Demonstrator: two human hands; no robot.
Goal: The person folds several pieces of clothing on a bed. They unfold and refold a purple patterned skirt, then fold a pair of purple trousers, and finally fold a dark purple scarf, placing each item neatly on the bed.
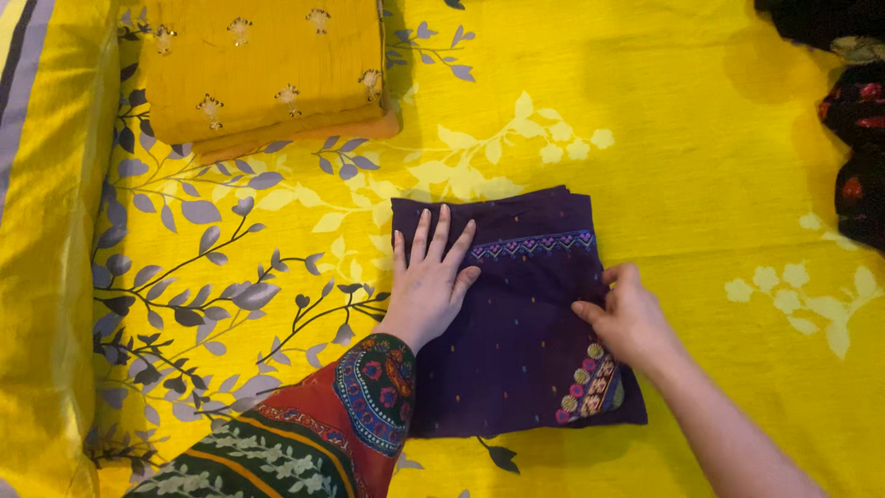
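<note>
Patterned sleeve [359, 415], both hands flat on purple folded cloth [525, 360], yellow floral bedsheet [682, 138]

The whole view is filled by a bright yellow bedsheet [645, 120], printed with pale leafy sprays and with grey-purple branches and leaves along its left part. A raised fold of the same sheet, edged with grey and dark stripes, is seen at the far left [37, 231]. A folded mustard-yellow cloth [267, 65] with small embroidered motifs is laid at the top left. Dark clothes with red flowers [857, 138] are piled at the right edge. Even, soft light is cast, with faint shadows.
</note>
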